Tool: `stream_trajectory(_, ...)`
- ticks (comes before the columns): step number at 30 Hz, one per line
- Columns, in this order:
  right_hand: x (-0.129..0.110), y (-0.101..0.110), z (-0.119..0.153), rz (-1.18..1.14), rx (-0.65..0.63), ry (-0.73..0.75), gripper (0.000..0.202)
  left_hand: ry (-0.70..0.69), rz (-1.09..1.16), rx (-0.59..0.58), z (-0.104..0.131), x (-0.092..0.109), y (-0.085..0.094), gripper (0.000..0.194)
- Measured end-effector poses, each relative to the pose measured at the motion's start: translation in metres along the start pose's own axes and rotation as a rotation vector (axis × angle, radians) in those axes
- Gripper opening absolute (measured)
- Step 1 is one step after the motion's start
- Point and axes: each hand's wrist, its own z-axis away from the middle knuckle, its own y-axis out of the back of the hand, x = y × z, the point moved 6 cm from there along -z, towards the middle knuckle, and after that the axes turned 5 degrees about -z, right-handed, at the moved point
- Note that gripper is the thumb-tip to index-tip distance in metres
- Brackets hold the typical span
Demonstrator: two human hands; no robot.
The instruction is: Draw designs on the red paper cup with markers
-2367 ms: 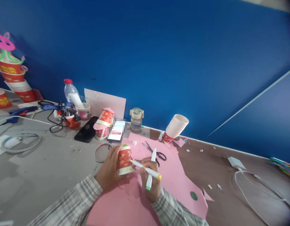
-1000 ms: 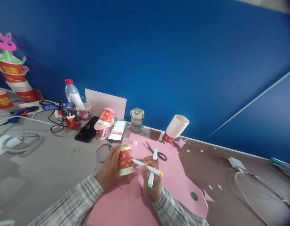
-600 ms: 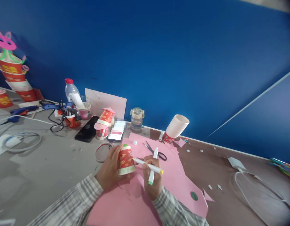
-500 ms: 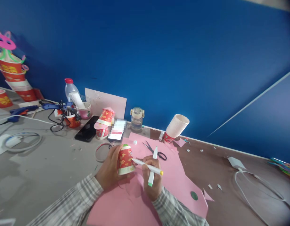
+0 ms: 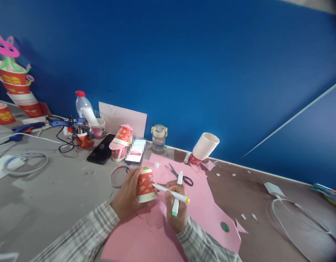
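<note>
My left hand (image 5: 129, 198) is wrapped round a red paper cup (image 5: 145, 185) with yellow figures, turned upside down with its pale rim at the bottom. A bit of green shows on the cup's top. Between the fingers of my right hand (image 5: 176, 211) are two white markers. The yellow-ended marker (image 5: 170, 193) points left, its tip at the cup's right side; whether it touches I cannot tell. The green-ended marker (image 5: 180, 178) stands crosswise behind it in the same grip. Both hands are over a pink paper sheet (image 5: 195, 214), with black-handled scissors (image 5: 187, 180) just beyond my right hand.
A leaning stack of paper cups (image 5: 204, 148), a lidded jar (image 5: 158, 137), a lit phone (image 5: 135, 150), a dark phone (image 5: 101, 149) and a decorated cup figure (image 5: 121, 142) stand behind. A tape roll (image 5: 112, 178) lies left; a white cable (image 5: 282, 225) curls at right.
Almost nothing differs. The cup and both markers stay in the same hands, with only a very slight shift of the picture.
</note>
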Motion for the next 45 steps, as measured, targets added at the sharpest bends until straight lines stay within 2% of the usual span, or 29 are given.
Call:
stream_trajectory(9,-0.011,-0.008,0.0,-0.075,-0.052,0.04,0.007,-0.012,0.043,0.021,-0.002,0.001,0.001,0.104)
stream_trajectory(24,0.001,-0.009,0.004,-0.103,-0.076,-0.013,0.006,-0.018,0.03,0.014,-0.001,0.001,-0.001,0.105)
stream_trajectory(31,0.007,-0.008,0.006,0.025,-0.093,-0.006,0.007,0.012,0.044,-0.018,-0.001,0.0,-0.004,0.097)
stream_trajectory(40,-0.015,-0.008,-0.002,0.166,-0.063,0.086,0.011,-0.025,0.014,-0.001,0.0,0.001,-0.002,0.105)
stream_trajectory(45,-0.013,-0.008,0.0,0.156,-0.075,0.067,0.011,-0.038,0.004,0.019,-0.001,0.003,0.0,0.104)
